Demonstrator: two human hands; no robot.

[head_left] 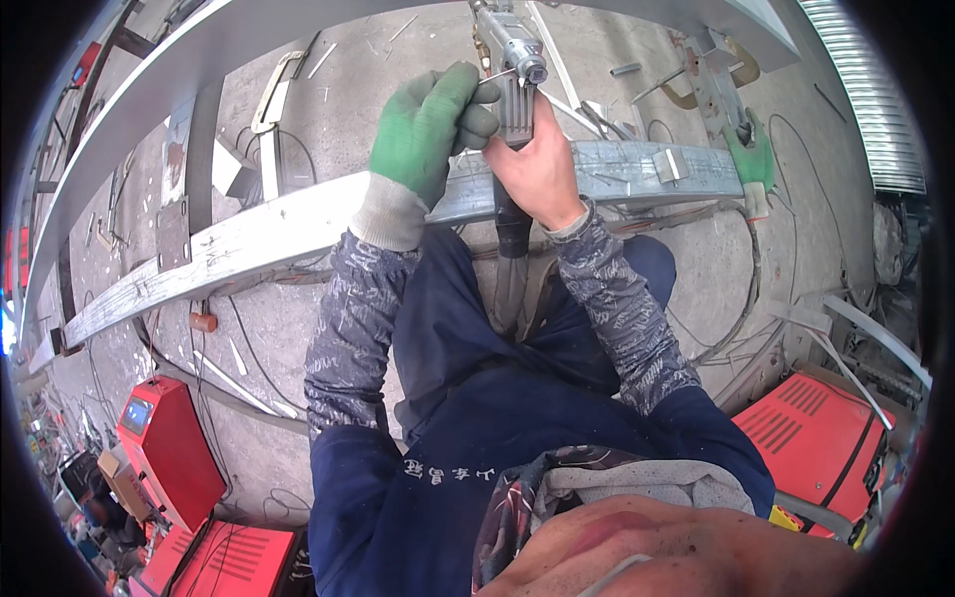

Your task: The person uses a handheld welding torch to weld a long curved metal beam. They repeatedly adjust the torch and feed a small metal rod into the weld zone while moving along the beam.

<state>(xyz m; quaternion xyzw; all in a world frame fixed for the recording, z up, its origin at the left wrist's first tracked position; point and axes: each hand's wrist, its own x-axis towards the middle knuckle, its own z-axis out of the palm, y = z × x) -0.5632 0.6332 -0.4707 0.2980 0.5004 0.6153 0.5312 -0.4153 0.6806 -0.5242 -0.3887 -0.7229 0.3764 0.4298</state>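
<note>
My right hand [537,169] is bare and wrapped round the dark ribbed grip of a grey metal welding gun [519,52]. A black cable runs down from the grip between my knees. Close beside it on the left, my left hand [423,129], in a green coated work glove, has its fingers curled and pinched on a thin metal rod [496,76] that reaches to the gun's head. Part of the rod is hidden by the glove. Beneath both hands crosses a long metal beam [298,214]. Another green glove [753,149] lies at the beam's right end.
Clamps [277,95] and a C-clamp [736,70] sit on cross-pieces. A hammer with an orange head [203,322] lies below the beam. Red machines stand at lower left [169,448] and lower right [816,438]. Cables and metal offcuts litter the concrete floor [279,348].
</note>
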